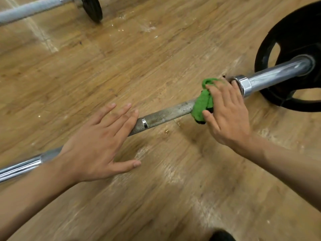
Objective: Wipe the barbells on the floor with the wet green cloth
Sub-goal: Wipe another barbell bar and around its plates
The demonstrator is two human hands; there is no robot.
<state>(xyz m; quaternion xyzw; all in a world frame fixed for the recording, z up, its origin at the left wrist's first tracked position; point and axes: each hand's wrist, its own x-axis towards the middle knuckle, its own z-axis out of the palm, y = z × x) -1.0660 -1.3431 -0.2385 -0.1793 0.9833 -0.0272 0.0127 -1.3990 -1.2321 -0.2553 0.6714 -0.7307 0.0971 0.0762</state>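
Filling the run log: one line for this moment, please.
right hand grips green cloth around barbell | left hand flat on barbell

The green cloth [202, 103] is bunched around the knurled grey shaft of the near barbell [166, 115], inside the grip of the right hand [227, 115]. Just beyond the grip sits its chrome collar [244, 84], then a black plate [295, 28]. A second barbell [26, 12] lies on the floor [156, 49], well apart from the grip.

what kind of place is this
Most likely a gym or weight room: a barbell lies on the wood floor with a black plate on its end, a second barbell lies farther off, and the right hand holds a green cloth on the bar.
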